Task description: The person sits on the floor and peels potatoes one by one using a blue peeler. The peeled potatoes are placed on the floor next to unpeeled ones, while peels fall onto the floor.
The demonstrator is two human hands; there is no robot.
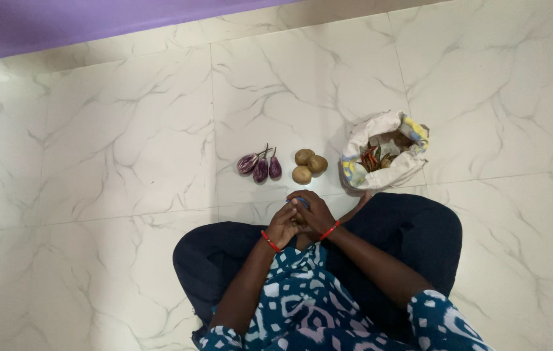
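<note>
left hand (pixel 284 225) + right hand (pixel 313 214): fingers curled shut together over small bluish object (pixel 300 202), mostly hidden, above lap | nearby on white marble floor (pixel 127 143): three purple striped brinjals (pixel 260 167), three brown potatoes (pixel 309 165), open cloth bag (pixel 387 159) | advice: keep it cupped low, both hands steady.

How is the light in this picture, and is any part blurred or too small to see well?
Head view: soft, even light on the marble floor, with no hard shadows or strong glare. The eggplants and potatoes look sharp though small. The cloth bag holds chillies, but its deeper contents are too dark to tell. The left hand and right hand are clasped together, hiding whatever lies between them.
</note>
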